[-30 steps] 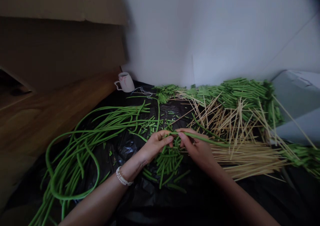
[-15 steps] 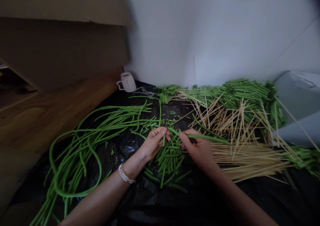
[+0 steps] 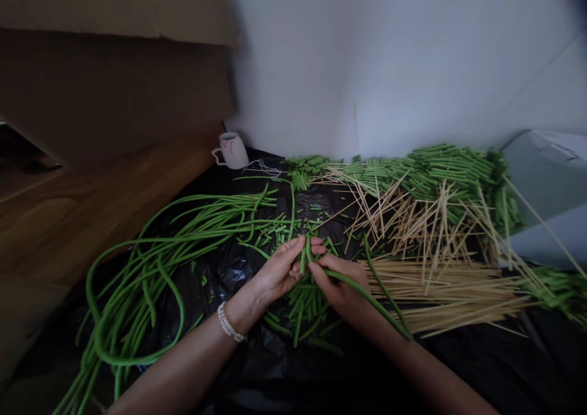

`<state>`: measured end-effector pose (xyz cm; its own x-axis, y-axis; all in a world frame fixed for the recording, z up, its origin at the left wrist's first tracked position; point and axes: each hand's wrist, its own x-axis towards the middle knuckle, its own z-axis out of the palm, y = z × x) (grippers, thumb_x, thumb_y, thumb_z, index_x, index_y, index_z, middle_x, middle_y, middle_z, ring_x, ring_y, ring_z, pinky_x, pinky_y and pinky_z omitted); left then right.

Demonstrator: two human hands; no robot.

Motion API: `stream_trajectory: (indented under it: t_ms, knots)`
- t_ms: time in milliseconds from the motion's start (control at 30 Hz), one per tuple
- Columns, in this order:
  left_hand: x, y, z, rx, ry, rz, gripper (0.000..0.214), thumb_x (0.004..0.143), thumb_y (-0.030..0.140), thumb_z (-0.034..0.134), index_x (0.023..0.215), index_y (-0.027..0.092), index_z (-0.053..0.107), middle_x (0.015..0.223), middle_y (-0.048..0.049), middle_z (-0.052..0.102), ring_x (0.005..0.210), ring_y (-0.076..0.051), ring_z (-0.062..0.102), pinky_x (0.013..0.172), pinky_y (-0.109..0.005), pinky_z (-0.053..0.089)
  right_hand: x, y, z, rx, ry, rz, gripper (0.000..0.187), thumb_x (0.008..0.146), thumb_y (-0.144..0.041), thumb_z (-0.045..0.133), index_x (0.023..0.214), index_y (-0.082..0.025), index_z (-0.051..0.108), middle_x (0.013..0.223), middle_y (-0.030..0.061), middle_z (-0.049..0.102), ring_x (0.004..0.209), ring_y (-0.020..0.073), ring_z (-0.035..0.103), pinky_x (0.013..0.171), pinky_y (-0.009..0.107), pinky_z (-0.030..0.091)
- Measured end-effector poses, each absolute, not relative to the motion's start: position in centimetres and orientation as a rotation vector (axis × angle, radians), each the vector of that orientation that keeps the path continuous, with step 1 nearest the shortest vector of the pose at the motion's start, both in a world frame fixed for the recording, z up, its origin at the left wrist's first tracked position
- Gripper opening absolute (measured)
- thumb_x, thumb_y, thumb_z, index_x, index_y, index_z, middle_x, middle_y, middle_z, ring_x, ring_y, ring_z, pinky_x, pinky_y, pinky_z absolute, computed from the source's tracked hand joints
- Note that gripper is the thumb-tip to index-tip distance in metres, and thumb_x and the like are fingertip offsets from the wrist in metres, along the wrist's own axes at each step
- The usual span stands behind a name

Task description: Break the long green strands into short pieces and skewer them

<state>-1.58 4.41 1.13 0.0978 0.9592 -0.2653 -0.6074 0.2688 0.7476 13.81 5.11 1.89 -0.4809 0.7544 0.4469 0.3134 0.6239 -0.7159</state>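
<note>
My right hand (image 3: 342,285) pinches a long green bean (image 3: 372,302) near its end; the rest of the bean trails down to the right over my wrist. My left hand (image 3: 280,269), with a pearl bracelet on the wrist, pinches a short green bean piece (image 3: 303,260) close to the tip of the long bean. Both hands hover over a small pile of cut bean pieces (image 3: 305,308) on black plastic sheeting (image 3: 238,262).
Several whole long beans (image 3: 151,262) sprawl at the left. Loose wooden skewers (image 3: 440,262) lie to the right, with stacked cut beans (image 3: 440,170) behind them. A white mug (image 3: 232,150) stands near the wall. A wooden surface (image 3: 92,213) borders the left; a grey box (image 3: 545,189) sits at the right.
My right hand has drawn in toward the left hand and the long bean's free end has swung down across my right wrist. A short piece now stands in my left fingers.
</note>
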Motion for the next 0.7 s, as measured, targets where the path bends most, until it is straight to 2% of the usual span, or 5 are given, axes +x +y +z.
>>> stream_trajectory:
  t_ms: [133, 233, 300, 533, 700]
  knots:
    - [-2.5, 5.1, 0.8, 0.559, 0.961, 1.445, 0.03, 0.077, 0.039, 0.072, 0.083, 0.01, 0.067, 0.069, -0.0031, 0.066, 0.04, 0.001, 0.03, 0.038, -0.013, 0.021, 13.8, 4.9, 3.0, -0.888, -2.12, 0.738, 0.031, 0.091, -0.027, 0.05, 0.062, -0.019, 0.055, 0.056, -0.0022, 0.055, 0.051, 0.0096, 0.051, 0.053, 0.022, 0.037]
    - [-3.1, 5.5, 1.0, 0.518, 0.962, 1.456, 0.027, 0.082, 0.039, 0.065, 0.081, 0.013, 0.063, 0.049, 0.0054, 0.048, 0.036, -0.002, 0.025, 0.037, -0.016, 0.017, 13.9, 4.8, 3.9, -0.889, -2.126, 0.852, 0.03, 0.09, -0.027, 0.051, 0.061, -0.019, 0.055, 0.055, -0.0035, 0.054, 0.051, 0.009, 0.05, 0.053, 0.021, 0.037]
    - [-3.2, 5.3, 1.3, 0.581, 0.941, 1.337, 0.025, 0.085, 0.039, 0.06, 0.082, 0.014, 0.062, 0.045, 0.0069, 0.04, 0.038, -0.005, 0.028, 0.039, -0.017, 0.02, 14.0, 4.9, 4.4, -0.912, -2.111, 0.971, 0.025, 0.088, -0.027, 0.054, 0.065, -0.02, 0.06, 0.057, -0.004, 0.058, 0.053, 0.0093, 0.053, 0.053, 0.021, 0.039]
    - [-2.0, 3.8, 2.2, 0.883, 0.941, 1.001, 0.038, 0.082, 0.048, 0.062, 0.064, 0.015, 0.055, 0.053, 0.0046, 0.039, 0.046, -0.005, 0.032, 0.043, -0.021, 0.017, 15.0, 6.3, 4.4, -0.996, -1.995, 1.149, 0.018, 0.082, -0.032, 0.063, 0.069, -0.021, 0.065, 0.06, -0.0042, 0.059, 0.057, 0.0104, 0.053, 0.052, 0.021, 0.04]
    - [-2.0, 3.4, 2.1, 0.828, 0.804, 0.92, 0.037, 0.075, 0.049, 0.069, 0.07, 0.013, 0.063, 0.047, 0.0053, 0.037, 0.042, -0.005, 0.027, 0.043, -0.024, 0.015, 15.2, 7.3, 3.6, -1.029, -1.713, 1.514, 0.026, 0.075, -0.042, 0.068, 0.066, -0.019, 0.058, 0.054, -0.0044, 0.057, 0.044, 0.009, 0.047, 0.041, 0.02, 0.037]
